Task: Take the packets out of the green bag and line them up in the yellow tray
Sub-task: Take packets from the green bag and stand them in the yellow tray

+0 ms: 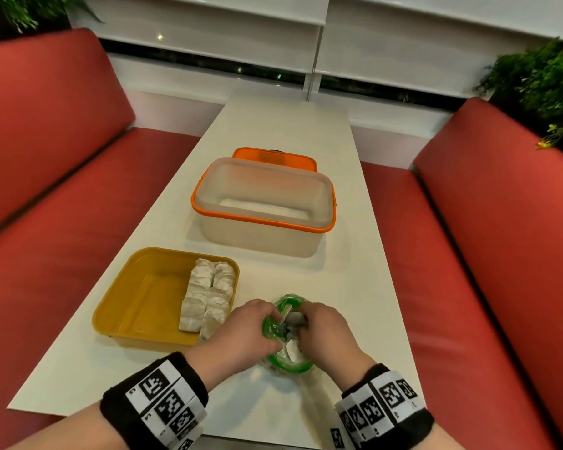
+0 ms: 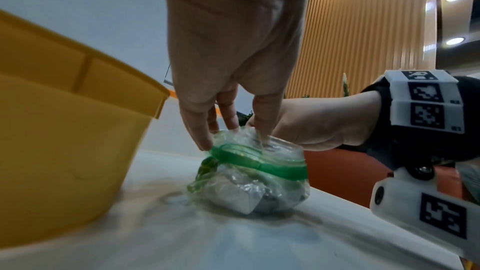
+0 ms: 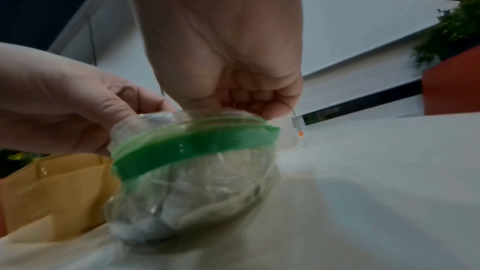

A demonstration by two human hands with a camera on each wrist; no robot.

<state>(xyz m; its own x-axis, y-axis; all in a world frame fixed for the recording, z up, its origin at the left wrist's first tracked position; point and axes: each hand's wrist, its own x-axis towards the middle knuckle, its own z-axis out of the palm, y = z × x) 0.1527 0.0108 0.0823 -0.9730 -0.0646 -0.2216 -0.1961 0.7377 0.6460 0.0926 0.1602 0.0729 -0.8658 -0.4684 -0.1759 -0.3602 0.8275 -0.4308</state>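
The green bag (image 1: pixel 290 365), clear plastic with a green zip band, stands on the white table (image 1: pixel 355 287) just right of the yellow tray (image 1: pixel 143 297). My left hand (image 1: pixel 251 329) pinches the bag's left rim (image 2: pixel 226 149). My right hand (image 1: pixel 322 332) has its fingers (image 3: pixel 249 100) curled over the right rim, at the bag's mouth. Grey-white packets (image 2: pixel 233 194) show through the bag (image 3: pixel 192 182), and one (image 1: pixel 294 318) pokes up between my hands. Several white packets (image 1: pixel 205 293) lie in two rows along the tray's right side.
A clear box with an orange rim (image 1: pixel 264 206) stands beyond the tray, its orange lid (image 1: pixel 273 157) behind it. Red benches (image 1: pixel 46 190) (image 1: pixel 501 222) flank the narrow table. The tray's wall (image 2: pixel 64 141) is close to my left hand.
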